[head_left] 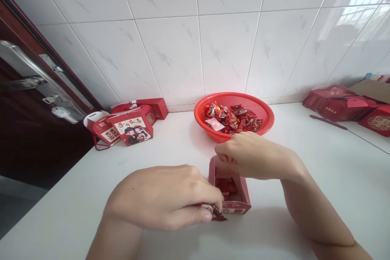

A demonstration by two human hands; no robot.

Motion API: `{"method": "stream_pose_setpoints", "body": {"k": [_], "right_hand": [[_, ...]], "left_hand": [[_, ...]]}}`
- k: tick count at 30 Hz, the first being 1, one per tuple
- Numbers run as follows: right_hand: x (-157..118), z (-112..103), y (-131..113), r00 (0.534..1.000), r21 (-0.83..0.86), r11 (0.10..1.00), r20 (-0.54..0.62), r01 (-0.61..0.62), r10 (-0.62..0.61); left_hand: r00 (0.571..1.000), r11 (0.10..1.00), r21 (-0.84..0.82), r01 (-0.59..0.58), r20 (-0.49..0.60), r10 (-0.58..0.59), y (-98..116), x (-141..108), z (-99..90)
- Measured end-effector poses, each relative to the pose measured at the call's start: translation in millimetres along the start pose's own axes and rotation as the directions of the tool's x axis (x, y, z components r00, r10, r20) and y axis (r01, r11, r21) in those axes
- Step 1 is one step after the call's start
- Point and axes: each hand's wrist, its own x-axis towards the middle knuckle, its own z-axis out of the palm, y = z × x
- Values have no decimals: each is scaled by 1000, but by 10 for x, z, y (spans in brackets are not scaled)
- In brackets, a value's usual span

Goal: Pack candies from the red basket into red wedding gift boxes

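Observation:
In the head view, a small open red paper box [244,189] stands on the white table, with red wrapped pieces lying inside it. My left hand [170,197] is at the box's near left side, thumb and fingers pinched on a candy [217,213] in a dark red wrapper. Over the far end of the box is my right hand [248,152], its fingers curled; whatever they may hold is hidden. Just beyond it sits a red plastic basket [264,118] holding several wrapped candies [231,120].
At the left back are several red gift boxes [134,130], near a dark door [18,130] with a metal handle. More red boxes [344,103] and a thin dark red strip [328,122] lie at the right. A white tiled wall [170,57] runs behind the table [304,142].

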Motion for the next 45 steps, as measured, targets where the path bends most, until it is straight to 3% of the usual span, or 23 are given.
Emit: {"method": "stream_pose_setpoints", "body": {"k": [5, 8, 10, 14, 18, 21, 24, 26, 29, 32, 35, 43, 45], "right_hand": [[-123, -160, 56, 998, 244, 969, -60, 28, -14], [-207, -217, 118, 978, 469, 875, -209, 116, -18], [-232, -224, 146, 963, 560, 814, -268, 156, 0], [-192, -209, 156, 966, 619, 768, -258, 163, 4], [-136, -214, 158, 944, 630, 749, -328, 205, 18], [-162, -246, 177, 906, 625, 749, -417, 222, 79], [-230, -287, 214, 882, 591, 780, -458, 207, 112], [-267, -302, 242, 901, 541, 818, -429, 197, 67], [-266, -288, 260, 957, 445, 875, -282, 192, -67], [-201, -238, 233, 974, 384, 896, -131, 221, -185], [-128, -189, 194, 965, 371, 892, -63, 259, -254], [-60, -123, 183, 908, 489, 772, -118, 405, -402], [-24, -102, 174, 904, 488, 774, -81, 404, -421]], "left_hand": [[967, 997, -13, 80, -242, -81, -34, 27, -65], [897, 985, -121, 123, -411, -163, -54, 89, -104], [846, 972, -221, 83, -500, -186, -76, 139, -116], [770, 941, -337, -38, -610, -187, -148, 202, -117], [729, 944, -330, -28, -652, -207, -181, 189, -123], [750, 957, -280, 73, -617, -237, -167, 166, -136], [824, 968, -187, 169, -511, -243, -169, 168, -142], [876, 975, -117, 191, -428, -223, -186, 185, -138], [925, 979, -51, 198, -321, -204, -207, 224, -123], [940, 973, -14, 229, -256, -225, -206, 261, -111], [958, 975, 14, 223, -186, -216, -198, 280, -105], [984, 990, -51, 135, -109, -140, -293, 278, -124], [990, 993, -61, 104, -91, -110, -319, 270, -134]]}}
